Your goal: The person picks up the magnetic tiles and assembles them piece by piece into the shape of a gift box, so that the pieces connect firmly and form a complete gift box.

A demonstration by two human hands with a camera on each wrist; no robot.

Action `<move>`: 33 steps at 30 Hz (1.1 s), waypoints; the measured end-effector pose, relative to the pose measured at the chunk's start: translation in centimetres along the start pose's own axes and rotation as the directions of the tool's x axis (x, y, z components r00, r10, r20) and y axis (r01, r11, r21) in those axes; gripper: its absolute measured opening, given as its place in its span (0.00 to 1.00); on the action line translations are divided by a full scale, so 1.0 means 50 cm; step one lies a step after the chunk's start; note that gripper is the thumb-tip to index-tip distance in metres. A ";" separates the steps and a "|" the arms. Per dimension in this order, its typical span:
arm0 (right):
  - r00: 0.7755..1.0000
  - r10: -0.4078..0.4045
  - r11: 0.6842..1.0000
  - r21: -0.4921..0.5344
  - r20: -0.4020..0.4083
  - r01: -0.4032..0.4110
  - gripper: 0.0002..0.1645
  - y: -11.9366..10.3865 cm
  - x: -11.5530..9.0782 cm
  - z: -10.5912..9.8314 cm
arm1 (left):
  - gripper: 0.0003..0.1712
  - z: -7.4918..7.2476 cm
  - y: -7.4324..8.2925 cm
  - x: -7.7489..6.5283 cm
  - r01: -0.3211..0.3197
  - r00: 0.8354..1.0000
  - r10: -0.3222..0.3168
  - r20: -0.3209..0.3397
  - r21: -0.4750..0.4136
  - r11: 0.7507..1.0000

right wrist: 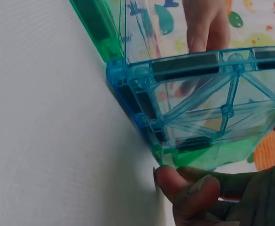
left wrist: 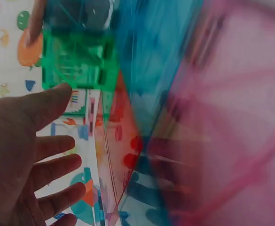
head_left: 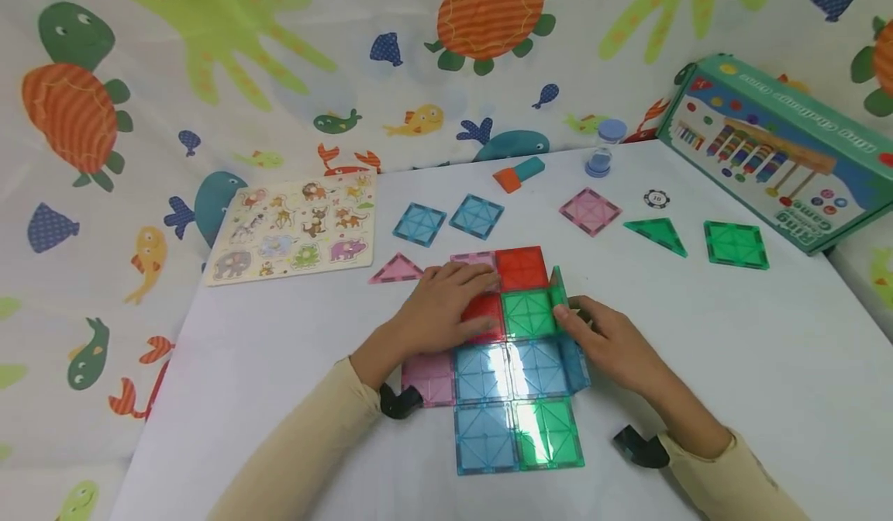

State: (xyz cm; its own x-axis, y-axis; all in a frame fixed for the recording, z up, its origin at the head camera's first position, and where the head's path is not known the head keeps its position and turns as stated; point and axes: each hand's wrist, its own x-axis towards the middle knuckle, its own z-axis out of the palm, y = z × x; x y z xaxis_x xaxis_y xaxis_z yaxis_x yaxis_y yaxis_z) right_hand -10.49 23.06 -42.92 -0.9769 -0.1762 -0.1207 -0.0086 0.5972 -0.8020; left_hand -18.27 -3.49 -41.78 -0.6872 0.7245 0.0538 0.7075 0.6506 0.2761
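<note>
Magnetic tiles lie joined flat on the white table, among them a red tile (head_left: 522, 268), a flat green tile (head_left: 528, 314) and a blue tile (head_left: 481, 374). Along the right edge a second blue tile (head_left: 574, 364) stands tilted up. Just behind it my right hand (head_left: 617, 346) pinches another green tile (head_left: 557, 287), raised on edge beside the flat green one. My left hand (head_left: 443, 304) is over the red and pink tiles on the left side, its fingers (left wrist: 57, 162) spread and fairly straight in the left wrist view. Whether its fingertips press the tiles is unclear.
Loose tiles lie behind: two blue, a pink triangle (head_left: 396, 268), a pink square (head_left: 590, 212), a green triangle (head_left: 658, 235) and a green square (head_left: 736, 244). An animal puzzle board (head_left: 296, 226) is at back left, a game box (head_left: 774, 149) at back right, a small sand timer (head_left: 604, 149) near it.
</note>
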 end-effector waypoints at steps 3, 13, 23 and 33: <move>1.000 -0.014 1.000 0.018 0.005 0.014 0.35 0.003 -0.005 -0.003 | 0.42 0.000 -0.016 0.046 0.052 0.998 -0.055 0.034 0.088 0.995; 1.000 -0.008 0.996 0.086 0.012 0.007 0.34 0.013 -0.010 0.004 | 0.43 0.033 -0.022 0.128 0.171 0.980 -0.189 0.059 0.227 0.959; 1.000 -0.022 0.996 0.089 -0.021 0.024 0.32 0.015 -0.004 0.007 | 0.39 0.019 -0.021 0.138 0.241 0.970 -0.241 -0.008 0.056 0.969; 1.000 0.003 0.996 0.088 -0.005 -0.003 0.34 0.015 -0.005 0.007 | 0.21 -0.006 -0.026 0.132 0.260 0.952 -0.271 -0.141 -0.095 0.961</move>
State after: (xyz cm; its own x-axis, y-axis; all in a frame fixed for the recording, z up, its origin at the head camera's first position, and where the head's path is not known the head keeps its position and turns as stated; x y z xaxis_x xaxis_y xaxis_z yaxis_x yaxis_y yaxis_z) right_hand -10.16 23.26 -43.71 -0.9781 -0.1702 -0.1202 0.0128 0.5267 -0.8500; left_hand -23.77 0.38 -41.50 -0.8695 0.4810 0.1121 0.4857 0.7918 0.3704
